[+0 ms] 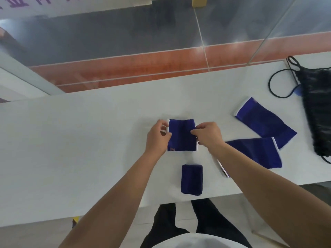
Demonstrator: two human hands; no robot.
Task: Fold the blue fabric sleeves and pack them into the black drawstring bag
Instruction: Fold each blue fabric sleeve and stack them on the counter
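A blue fabric sleeve [181,136] with white trim lies flat at the middle of the white table [71,149]. My left hand [157,138] pinches its left edge and my right hand [207,135] pinches its right edge. A folded blue sleeve [191,179] rests near the table's front edge, below the held one. Two unfolded blue sleeves lie to the right: one [265,122] angled farther back, the other [258,152] partly under my right forearm. The black drawstring bag [317,111] lies at the far right, its cord [275,83] looped on the table.
The table's far edge meets a glass wall with an orange band [143,67] behind it. Its front edge runs just above my legs. The left half of the table top is bare white surface.
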